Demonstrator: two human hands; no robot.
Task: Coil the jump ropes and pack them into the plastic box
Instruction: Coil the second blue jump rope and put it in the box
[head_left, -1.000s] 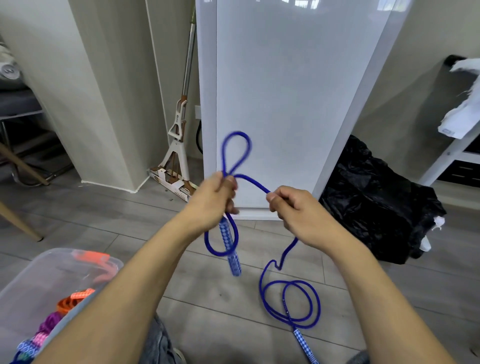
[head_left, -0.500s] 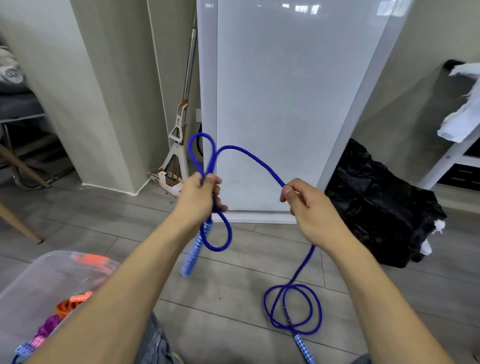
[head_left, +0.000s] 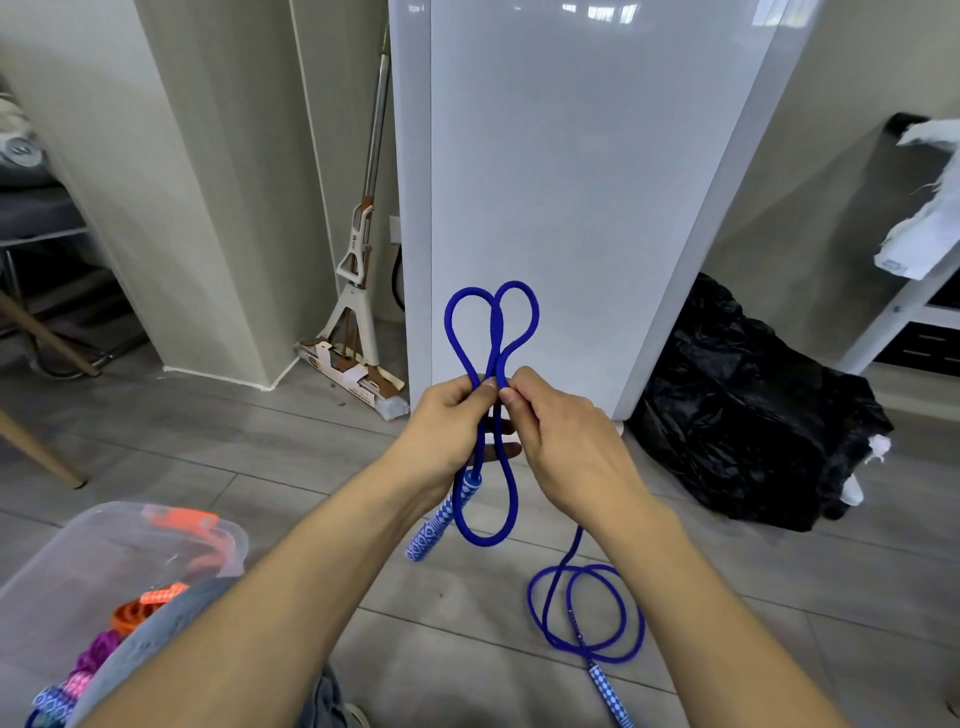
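At lower left sits your clear plastic box (head_left: 93, 551) holding coiled ropes; your left hand (head_left: 441, 431) and right hand (head_left: 566, 447) both pinch the blue braided jump rope (head_left: 491, 332), its tail coiled on the floor.

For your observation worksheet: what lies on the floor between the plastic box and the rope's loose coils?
In the head view, only bare grey floor lies between the box and the coils; the person's forearms cross above it.

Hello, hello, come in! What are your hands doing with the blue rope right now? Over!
Both hands, left hand and right hand, pinching blue jump rope mid-coil. Two loops up, one handle dangling. Rest still on floor. Plastic box waiting, nothing blocking.
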